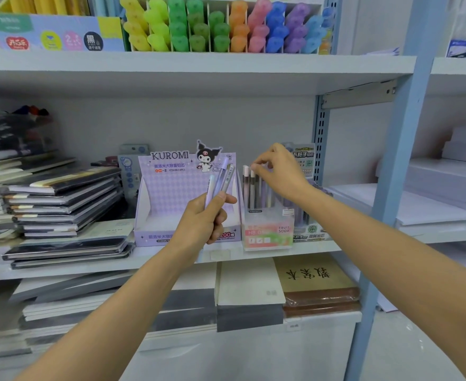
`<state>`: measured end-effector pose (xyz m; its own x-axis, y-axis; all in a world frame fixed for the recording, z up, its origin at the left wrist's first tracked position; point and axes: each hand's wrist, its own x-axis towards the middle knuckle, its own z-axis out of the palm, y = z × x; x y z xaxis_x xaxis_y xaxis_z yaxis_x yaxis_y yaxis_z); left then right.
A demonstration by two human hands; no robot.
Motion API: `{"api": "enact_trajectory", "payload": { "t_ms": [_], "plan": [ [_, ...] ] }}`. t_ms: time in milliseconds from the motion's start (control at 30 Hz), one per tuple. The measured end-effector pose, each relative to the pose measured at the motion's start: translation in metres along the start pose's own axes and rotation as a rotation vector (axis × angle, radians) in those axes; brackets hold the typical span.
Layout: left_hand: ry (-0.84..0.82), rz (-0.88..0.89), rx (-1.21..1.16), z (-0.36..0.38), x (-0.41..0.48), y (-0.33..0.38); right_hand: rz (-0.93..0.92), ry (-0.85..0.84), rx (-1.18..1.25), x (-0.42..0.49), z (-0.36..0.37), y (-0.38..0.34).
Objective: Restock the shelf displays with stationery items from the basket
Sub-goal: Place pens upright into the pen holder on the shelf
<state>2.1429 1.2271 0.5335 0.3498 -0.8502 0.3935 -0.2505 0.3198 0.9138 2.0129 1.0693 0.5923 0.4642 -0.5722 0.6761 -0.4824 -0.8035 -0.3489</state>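
My left hand [203,221] grips a few slim pencil-lead tubes [220,178], pale and purple, held upright in front of the purple Kuromi display box [171,188] on the middle shelf. My right hand [277,169] reaches over the clear Fruit Soda display box [267,229] just to the right. Its fingertips pinch the white top of one lead tube [253,185] standing among several others in that box. The basket is out of view.
Stacks of dark notebooks [61,204] fill the left of the middle shelf. Rows of coloured highlighters [220,26] stand on the shelf above. Paper pads [249,281] and a brown book [314,273] lie on the shelf below. A blue upright post [396,166] stands at right.
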Motion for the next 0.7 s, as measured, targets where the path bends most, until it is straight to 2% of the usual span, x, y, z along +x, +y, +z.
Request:
{"api": "enact_trajectory", "payload": {
  "t_ms": [67,100,200,300,400,533,700],
  "plan": [
    [-0.006,-0.003,-0.001,0.001,-0.002,0.002,-0.01,0.025,0.132,-0.003,-0.007,-0.006],
    [-0.009,-0.005,-0.002,0.002,-0.002,0.003,-0.012,0.01,0.276,-0.007,-0.01,-0.01],
    [-0.024,-0.013,-0.005,0.007,-0.005,0.006,0.015,-0.222,0.743,-0.018,-0.02,-0.02],
    [-0.039,-0.004,0.006,0.011,-0.007,0.009,-0.034,-0.346,0.815,-0.027,-0.021,-0.024],
    [-0.002,-0.025,-0.053,0.011,-0.008,0.012,0.034,-0.264,0.945,-0.028,-0.025,-0.024],
    [0.135,-0.067,-0.129,0.001,-0.009,0.014,0.152,-0.11,1.122,-0.029,-0.041,-0.015],
    [0.298,-0.076,-0.306,-0.003,-0.012,0.025,0.145,-0.202,1.092,-0.042,-0.049,-0.011]
  ]
}}
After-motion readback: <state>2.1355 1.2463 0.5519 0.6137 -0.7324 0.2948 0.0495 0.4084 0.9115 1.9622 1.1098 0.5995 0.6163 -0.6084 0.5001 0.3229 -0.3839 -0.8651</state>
